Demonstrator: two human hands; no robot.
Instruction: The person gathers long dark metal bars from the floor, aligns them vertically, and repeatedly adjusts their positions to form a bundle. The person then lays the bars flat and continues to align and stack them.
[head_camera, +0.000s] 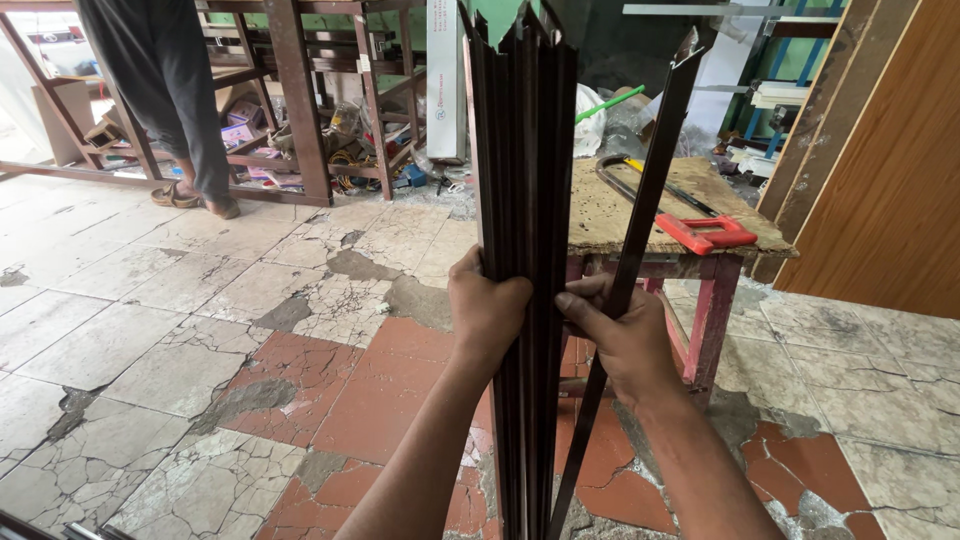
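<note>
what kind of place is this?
Probably a small metal or carpentry workshop. Both hands, left hand and right hand, grip a bundle of dark metal strips standing upright; a worn workbench carries a red-handled hacksaw; wooden panels lean at right.

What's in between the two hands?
In the head view, a bundle of dark metal strips stands upright between the left hand and the right hand, which also grips one leaning strip.
</note>
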